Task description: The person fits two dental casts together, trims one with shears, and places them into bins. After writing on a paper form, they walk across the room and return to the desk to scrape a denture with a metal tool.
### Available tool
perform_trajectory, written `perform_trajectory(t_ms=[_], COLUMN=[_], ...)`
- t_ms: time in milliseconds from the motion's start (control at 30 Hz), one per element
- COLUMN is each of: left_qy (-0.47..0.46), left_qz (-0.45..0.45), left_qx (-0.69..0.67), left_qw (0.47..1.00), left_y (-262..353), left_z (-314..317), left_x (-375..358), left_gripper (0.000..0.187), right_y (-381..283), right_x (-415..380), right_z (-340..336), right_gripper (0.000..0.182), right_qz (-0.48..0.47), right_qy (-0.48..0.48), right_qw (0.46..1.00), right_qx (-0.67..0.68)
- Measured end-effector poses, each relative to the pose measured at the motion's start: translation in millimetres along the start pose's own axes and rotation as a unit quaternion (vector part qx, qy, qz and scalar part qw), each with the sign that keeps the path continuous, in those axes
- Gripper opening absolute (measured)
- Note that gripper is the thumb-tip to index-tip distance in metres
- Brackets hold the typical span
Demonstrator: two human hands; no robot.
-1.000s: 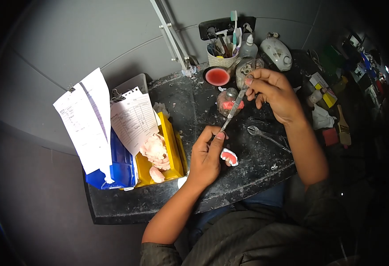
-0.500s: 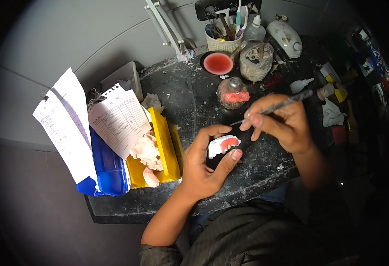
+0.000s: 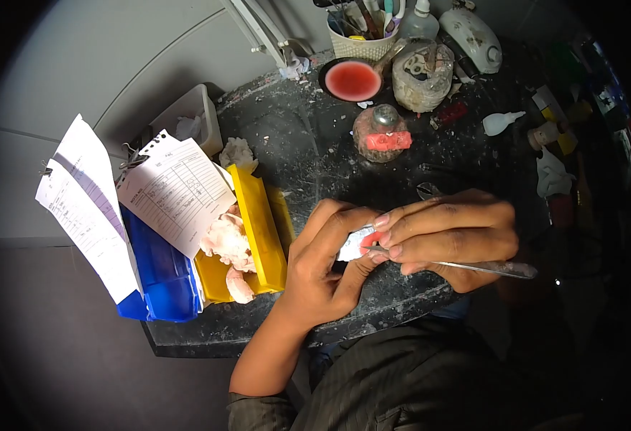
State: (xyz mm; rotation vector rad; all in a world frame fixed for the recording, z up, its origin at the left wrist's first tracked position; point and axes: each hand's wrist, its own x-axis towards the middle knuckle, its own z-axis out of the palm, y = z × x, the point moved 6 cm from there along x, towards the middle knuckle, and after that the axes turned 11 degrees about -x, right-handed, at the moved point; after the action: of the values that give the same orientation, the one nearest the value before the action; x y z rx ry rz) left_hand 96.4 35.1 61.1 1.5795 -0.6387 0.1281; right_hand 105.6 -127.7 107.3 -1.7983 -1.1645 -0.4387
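My left hand (image 3: 319,276) is closed around a small white dental cast (image 3: 348,248), fingers above and thumb below. Red wax (image 3: 368,241) covers part of the cast. In my right hand (image 3: 459,233) a slim metal wax carver (image 3: 506,269) lies almost level, its handle pointing right. The carver's thin tip is at the red wax. My right fingertips meet my left fingers and hide the cast's right side. Beyond the hands stands a small spirit lamp (image 3: 374,126) with a rounded metal cap and a red wax strip (image 3: 389,141) against it.
Left are a yellow bin (image 3: 259,230) with pink pieces, a blue bin (image 3: 164,276) and clipped papers (image 3: 179,190). At the back stand a pan of red wax (image 3: 353,80), a bagged container (image 3: 422,82) and a tool cup (image 3: 362,47). A white squeeze bulb (image 3: 501,123) lies right.
My right hand has come down and left to the cast, bringing the carver's tip onto the red wax. The carver has swung nearly level. The view has shifted slightly.
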Motion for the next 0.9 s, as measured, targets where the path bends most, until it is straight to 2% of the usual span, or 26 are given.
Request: perform_trajectory(t_ms=[167,233,633,733,900], left_qy=[0.004,0.007,0.004,0.002,0.000], left_qz=[0.002,-0.002,0.000,-0.006,-0.005], left_qx=[0.011,0.011,0.033,0.028,0.013], left_qw=[1.000,1.000,0.999,1.000,1.000], left_y=[-1.8,-2.9,-3.4,-4.8,-4.3], left_z=[0.5,0.6,1.1,1.5,2.6], left_x=[-1.0,-1.7,-1.8,-2.9,-1.7], left_gripper=[0.029,0.029,0.028,0.029,0.029], right_y=[-0.4,1.2,3.5,3.1,2.3], right_x=[-0.7,-2.4,-6.8,-6.1,-6.1], right_z=[1.1,2.0,3.0,3.5,3.4], right_gripper=[0.025,0.016,0.012,0.019,0.018], right_qz=[0.006,0.018,0.013,0.005,0.007], right_qy=[0.003,-0.001,-0.001,0.016,0.027], right_qw=[1.000,1.000,1.000,1.000,0.999], right_qx=[-0.009,0.001,0.000,-0.015,-0.016])
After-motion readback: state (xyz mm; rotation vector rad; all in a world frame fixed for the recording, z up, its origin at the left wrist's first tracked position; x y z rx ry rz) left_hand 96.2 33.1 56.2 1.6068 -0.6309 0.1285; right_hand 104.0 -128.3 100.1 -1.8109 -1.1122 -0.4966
